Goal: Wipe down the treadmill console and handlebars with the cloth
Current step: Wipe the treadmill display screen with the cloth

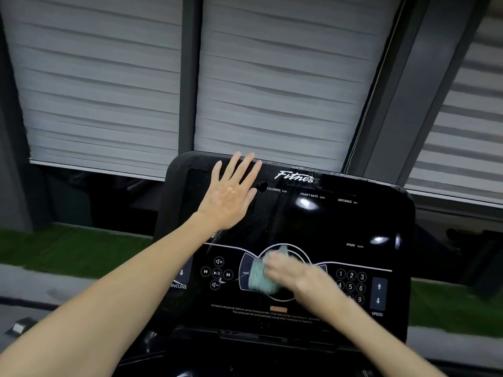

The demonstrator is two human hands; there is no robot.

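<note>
Left hand (231,194) spread flat near console (353,227) top edge, right hand (296,273) pressing cloth (258,276) mid-panel

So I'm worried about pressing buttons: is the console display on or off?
Off, it seems: the console readout area is dark, showing only printed labels and glare.

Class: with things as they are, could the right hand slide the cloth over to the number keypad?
Probably yes. The right hand presses the cloth on the console's centre dial, and the number keypad lies just beside it, nothing between.
</note>
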